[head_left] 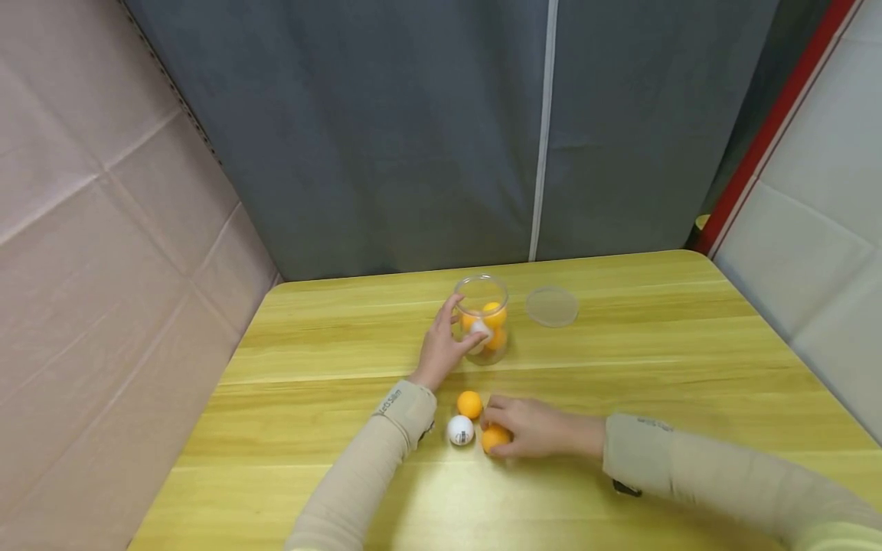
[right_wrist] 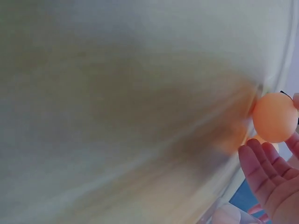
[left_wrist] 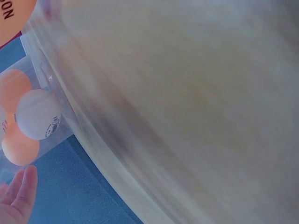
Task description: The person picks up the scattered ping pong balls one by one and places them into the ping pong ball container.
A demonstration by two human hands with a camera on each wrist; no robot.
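A clear plastic jar [head_left: 482, 287] stands upright on the yellow wooden table [head_left: 689, 360] with several orange balls and a white one [left_wrist: 37, 114] inside. My left hand [head_left: 460, 327] grips the jar from its left side; a fingertip [left_wrist: 21, 193] shows beside the jar wall in the left wrist view. Nearer me, my right hand [head_left: 498, 433] pinches an orange ball [head_left: 493, 440] that lies on the table, and its fingers [right_wrist: 261, 170] curl under that ball [right_wrist: 275, 116]. Just left of it lie another orange ball [head_left: 469, 404] and a white ball [head_left: 460, 430].
The jar's clear round lid [head_left: 551, 306] lies flat on the table to the right of the jar. A grey curtain hangs behind the table, a cardboard wall stands at the left and a pale panel at the right.
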